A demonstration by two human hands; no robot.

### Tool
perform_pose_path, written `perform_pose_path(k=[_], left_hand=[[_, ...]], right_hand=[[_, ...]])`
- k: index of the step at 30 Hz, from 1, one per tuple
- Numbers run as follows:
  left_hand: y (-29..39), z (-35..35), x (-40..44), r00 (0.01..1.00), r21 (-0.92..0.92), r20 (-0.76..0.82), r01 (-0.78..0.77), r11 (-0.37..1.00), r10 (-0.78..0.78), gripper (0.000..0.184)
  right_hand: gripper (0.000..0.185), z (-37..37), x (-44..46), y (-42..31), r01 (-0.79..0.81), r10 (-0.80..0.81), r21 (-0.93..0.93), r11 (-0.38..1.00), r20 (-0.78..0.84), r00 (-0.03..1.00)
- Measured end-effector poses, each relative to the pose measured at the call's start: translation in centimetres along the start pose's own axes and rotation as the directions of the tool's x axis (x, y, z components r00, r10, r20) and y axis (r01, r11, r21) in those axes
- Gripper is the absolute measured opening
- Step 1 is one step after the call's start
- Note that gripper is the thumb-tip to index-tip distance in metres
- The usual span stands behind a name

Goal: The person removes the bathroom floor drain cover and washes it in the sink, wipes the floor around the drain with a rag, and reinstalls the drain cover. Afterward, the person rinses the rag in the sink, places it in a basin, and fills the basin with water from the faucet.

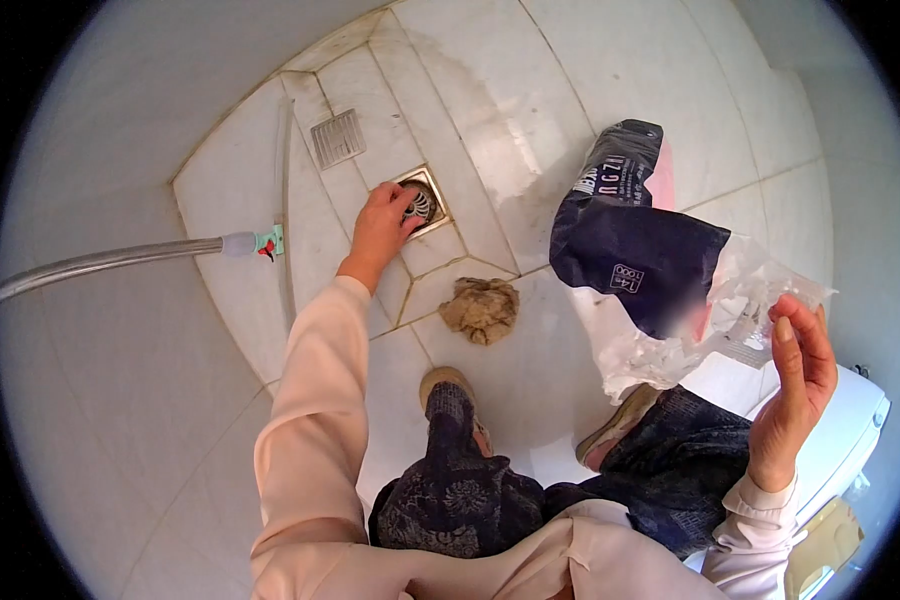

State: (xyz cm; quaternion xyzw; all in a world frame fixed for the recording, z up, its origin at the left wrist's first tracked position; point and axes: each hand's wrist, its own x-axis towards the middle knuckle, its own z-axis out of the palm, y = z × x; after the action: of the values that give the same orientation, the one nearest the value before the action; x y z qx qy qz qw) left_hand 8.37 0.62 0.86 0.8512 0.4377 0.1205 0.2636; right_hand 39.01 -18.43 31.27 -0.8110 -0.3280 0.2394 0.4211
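Pinching the round strainer point(420, 206) inside the floor drain point(444, 213), we have our left hand point(376, 232) closed in a tight grip. Our right hand point(794, 400) grasps the clear plastic bag point(745, 290). A crumpled brown cloth point(481, 310) and a metal grate point(337, 138) lie near the drain.

Bag point(638, 262) navy, white print — sleeves point(315, 400) pale peach — trousers point(460, 500) dark, patterned.
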Motion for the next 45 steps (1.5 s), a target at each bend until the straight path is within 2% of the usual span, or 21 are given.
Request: perform_pose_path(k=[5,7,11,13,14,16,20,22,23,25,28,32,34,37,41,43,45], left_hand=[[-0.3,0.4,0.4,0.989,-0.125,0.125,-0.058,0.991,0.073,0.046],[-0.2,-0.7,0.6,0.976,-0.043,0.161,-0.144,0.989,0.149,0.053],[-0.8,-1.4,1.2,0.953,-0.048,0.268,-0.131,0.99,0.14,0.057],[-0.6,-1.9,1.6,0.927,-0.016,0.308,-0.221,0.975,0.215,0.06],[-0.5,-2.1,1.8,0.926,-0.016,0.309,-0.223,0.975,0.217,0.06],[-0.5,-2.5,2.2,0.892,0.033,0.405,-0.236,0.971,0.203,0.06],[-0.3,-2.6,2.6,0.885,0.053,0.399,-0.283,0.958,0.239,0.056],[-0.3,-2.1,2.5,0.925,0.046,0.3,-0.256,0.966,0.231,0.052],[-0.2,-1.8,2.3,0.925,0.045,0.301,-0.256,0.966,0.231,0.052],[0.0,-1.2,1.7,0.968,0.05,0.176,-0.188,0.981,0.177,0.051],[0.2,-0.3,1.1,0.987,0.09,0.117,-0.118,0.989,0.108,0.052],[-0.1,-0.7,0.8,0.982,0.083,0.189,-0.043,0.996,0.027,0.058],[-0.2,-0.9,0.9,0.978,0.068,0.185,-0.107,0.992,0.093,0.044],[-0.4,-0.9,1.3,0.964,0.079,0.235,-0.15,0.986,0.128,0.04],[-1.4,0.2,1.5,0.97,0.078,0.228,-0.109,0.991,0.088,0.039],[-1.3,-0.1,1.7,0.967,0.2,0.243,-0.132,0.971,0.081,0.039],[-1.3,-0.6,1.7,0.969,0.152,0.225,-0.134,0.979,0.098,0.039]], right_hand=[[0.017,-0.1,-0.1,-0.3,-0.002,0.002,-0.018,1.0,0.001,1.0],[0.017,-0.1,-0.2,-0.5,-0.032,0.032,0.015,0.999,0.008,0.999],[0.017,-0.3,-0.1,-0.1,-0.011,0.011,-0.052,0.999,-0.008,1.0],[0.017,-0.3,-0.1,-0.1,-0.014,0.013,-0.023,1.0,-0.023,1.0],[0.017,-0.3,-0.1,-0.1,-0.014,0.013,-0.023,1.0,-0.025,1.0],[0.017,-0.4,0.0,0.0,0.028,-0.027,-0.068,0.997,0.002,1.0],[0.017,-0.3,0.0,-0.1,0.013,-0.014,-0.047,0.999,-0.017,1.0],[0.017,-0.4,0.1,0.0,0.024,-0.024,-0.08,0.997,-0.003,1.0],[0.017,-0.4,0.1,0.0,0.022,-0.023,-0.08,0.997,-0.003,1.0],[0.016,-0.3,0.1,-0.1,0.0,0.0,-0.032,0.999,-0.009,1.0],[0.015,-0.2,0.2,-0.3,-0.04,0.04,-0.041,0.998,-0.007,0.999],[0.015,-0.2,0.4,-0.3,-0.029,0.029,-0.053,0.998,0.004,1.0],[0.016,-0.3,0.3,-0.2,0.02,-0.018,-0.112,0.994,0.016,1.0],[0.017,-0.2,0.2,-0.2,-0.003,0.003,-0.042,0.999,-0.002,1.0],[0.017,-0.1,0.1,-0.3,-0.01,0.01,-0.041,0.999,-0.007,1.0],[0.017,0.1,0.0,-0.6,-0.021,0.022,0.004,1.0,-0.018,1.0],[0.021,-0.5,0.0,-0.3,0.001,-0.001,-0.062,0.998,0.01,1.0]])
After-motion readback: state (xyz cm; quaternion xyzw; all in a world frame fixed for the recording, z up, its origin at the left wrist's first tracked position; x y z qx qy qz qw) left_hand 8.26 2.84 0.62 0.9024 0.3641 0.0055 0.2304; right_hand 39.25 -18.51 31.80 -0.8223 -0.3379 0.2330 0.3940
